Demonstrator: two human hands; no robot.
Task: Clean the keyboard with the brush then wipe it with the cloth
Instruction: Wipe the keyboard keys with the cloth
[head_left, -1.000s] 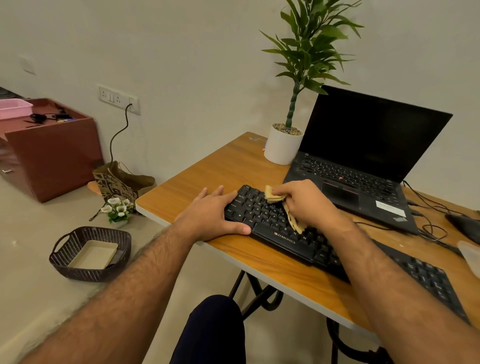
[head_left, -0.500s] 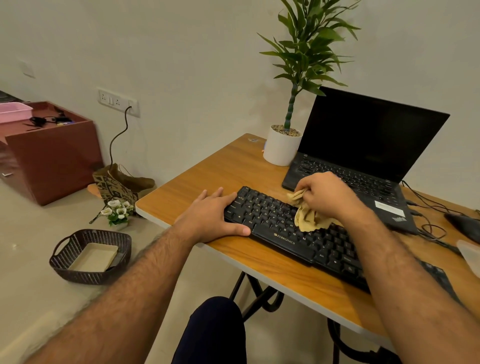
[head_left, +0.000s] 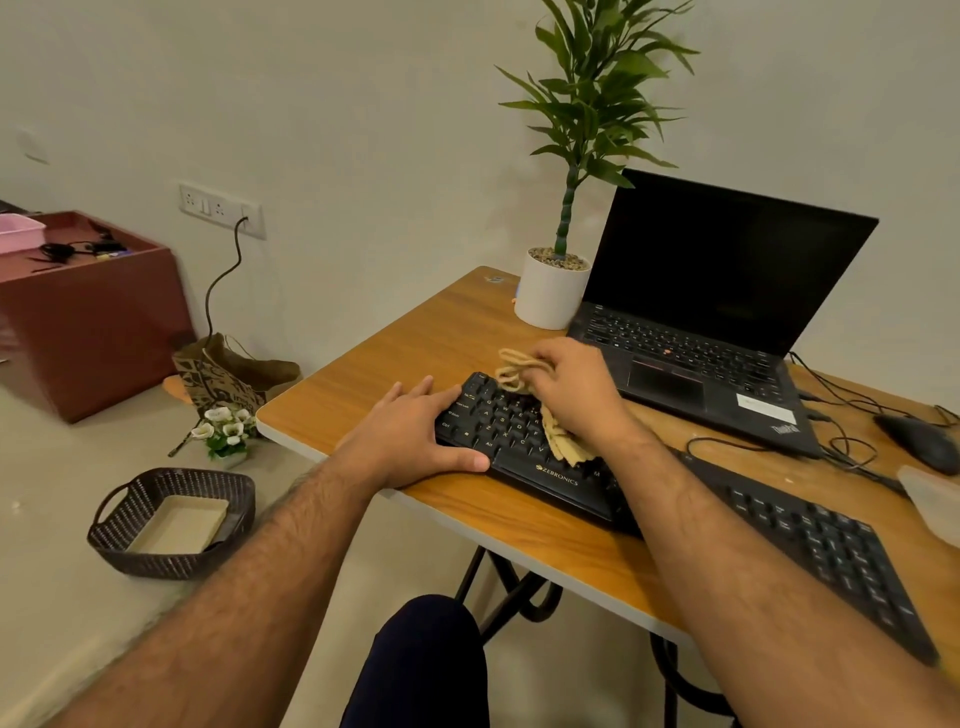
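A black keyboard (head_left: 524, 447) lies slantwise on the wooden table (head_left: 395, 364). My left hand (head_left: 410, 441) rests flat at its left end, thumb along the front edge, fingers straight. My right hand (head_left: 576, 389) grips a crumpled tan cloth (head_left: 519, 371) and presses it onto the keys in the left part of the keyboard. The cloth bunches out past my fingers at the far side and hangs out under my wrist. No brush is in view.
An open black laptop (head_left: 727, 291) stands behind the keyboard, next to a potted plant (head_left: 553, 291). A mouse (head_left: 924, 441) and cables lie at the right. On the floor sit a wicker basket (head_left: 171, 519), a paper bag (head_left: 228, 379) and a brown box (head_left: 88, 312).
My right hand with the cloth has slid back leftward and toward the far edge of the keyboard. The left hand has stayed put.
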